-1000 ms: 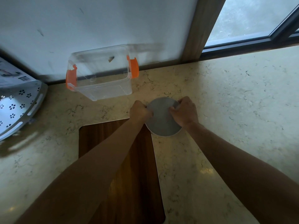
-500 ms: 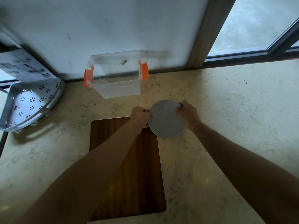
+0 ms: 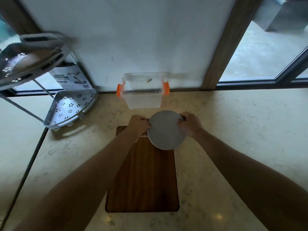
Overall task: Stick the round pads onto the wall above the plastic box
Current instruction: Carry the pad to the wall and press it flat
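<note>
Above the bench [image 3: 233, 130], both hands grip one grey round pad [image 3: 165, 130] by its edges, left hand [image 3: 139, 125] and right hand [image 3: 190, 123] closed on opposite sides, just short of the plastic box [image 3: 143, 94] against the wall [image 3: 150, 39].

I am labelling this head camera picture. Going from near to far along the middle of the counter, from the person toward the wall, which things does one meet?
Wooden board → round pad, held between the left hand and right hand → plastic box → wall.
</note>
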